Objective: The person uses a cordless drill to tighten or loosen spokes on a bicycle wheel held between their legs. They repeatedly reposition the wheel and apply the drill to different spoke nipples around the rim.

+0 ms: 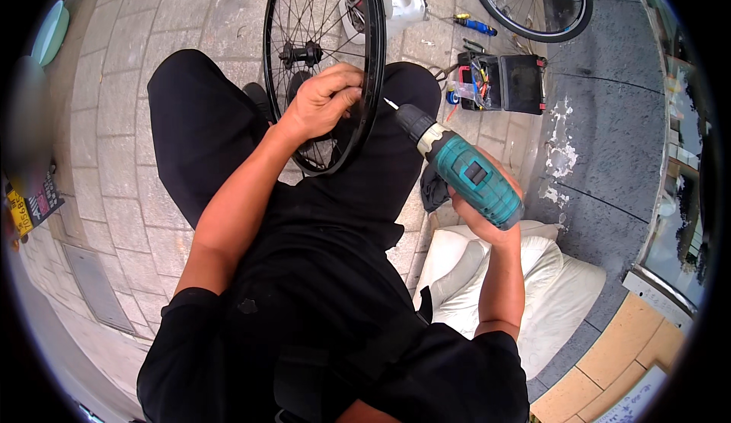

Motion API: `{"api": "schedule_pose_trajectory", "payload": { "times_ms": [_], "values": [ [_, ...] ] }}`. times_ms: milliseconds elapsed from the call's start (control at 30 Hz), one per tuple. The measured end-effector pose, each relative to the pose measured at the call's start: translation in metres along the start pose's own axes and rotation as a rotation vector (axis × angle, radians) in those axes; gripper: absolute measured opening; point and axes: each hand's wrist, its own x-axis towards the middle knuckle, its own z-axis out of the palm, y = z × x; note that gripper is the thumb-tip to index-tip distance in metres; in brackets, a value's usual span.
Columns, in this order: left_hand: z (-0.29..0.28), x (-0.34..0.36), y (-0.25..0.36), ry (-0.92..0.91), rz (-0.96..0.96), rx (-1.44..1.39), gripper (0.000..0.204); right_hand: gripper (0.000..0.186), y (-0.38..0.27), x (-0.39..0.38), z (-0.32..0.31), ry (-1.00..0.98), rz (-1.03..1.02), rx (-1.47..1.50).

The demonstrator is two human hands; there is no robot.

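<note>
A black spoked bicycle wheel (372, 50) without a tyre stands upright between my knees, its dark hub (301, 54) toward the left. My left hand (329, 99) is closed at the near lower part of the wheel, fingers curled at the spokes just inside the rim. Whether it pinches a spoke end or the rim itself is hard to see. My right hand (487, 213) grips a teal and black cordless drill (470, 172). The drill's bit points at the outer side of the rim, a small distance from it.
Ahead on the paving lie an open black toolbox (522, 84) with assorted tools, a blue screwdriver-like tool (477, 25) and a white plastic container (405, 0). Another bicycle wheel with tyre (533, 35) stands at the far right. A pale cushion (525, 286) lies by my right arm.
</note>
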Motion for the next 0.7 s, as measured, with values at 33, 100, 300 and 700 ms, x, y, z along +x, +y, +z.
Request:
{"api": "schedule_pose_trajectory", "payload": {
  "times_ms": [33,100,300,700],
  "values": [
    [-0.001,-0.001,-0.001,-0.004,-0.018,0.008,0.013,0.06,0.001,0.001,0.003,0.002,0.02,0.02],
    [-0.001,-0.002,-0.002,-0.012,-0.054,0.025,0.013,0.059,-0.002,0.003,0.008,0.002,0.062,0.082],
    [0.002,-0.001,0.01,-0.004,-0.123,-0.007,0.011,0.058,-0.002,0.007,0.013,-0.012,0.193,0.224],
    [-0.002,-0.001,0.006,-0.032,-0.055,0.047,0.01,0.068,-0.008,0.033,-0.012,-0.101,-0.268,-0.244]
  ]
}}
